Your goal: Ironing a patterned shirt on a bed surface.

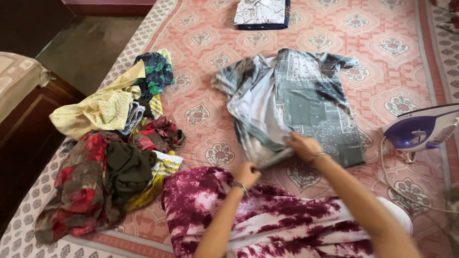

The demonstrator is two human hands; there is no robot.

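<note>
1. Grey patterned garment (306, 100) lies spread on the bed (382, 28), beyond my fingers.
2. Left hand (247, 175) and right hand (303, 145) fingers pinch its near hem, keeping it taut.
3. Iron (420, 128) stands right of them.

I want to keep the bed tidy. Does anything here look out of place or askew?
The grey shirt lies askew, its left side bunched up. A heap of clothes sits crumpled at the bed's left edge.

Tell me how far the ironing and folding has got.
Done: one folded garment lies at the far edge of the bedspread. In hand: left hand and right hand grip the grey patterned shirt. Left: the crumpled clothes pile. The iron stands aside.
</note>
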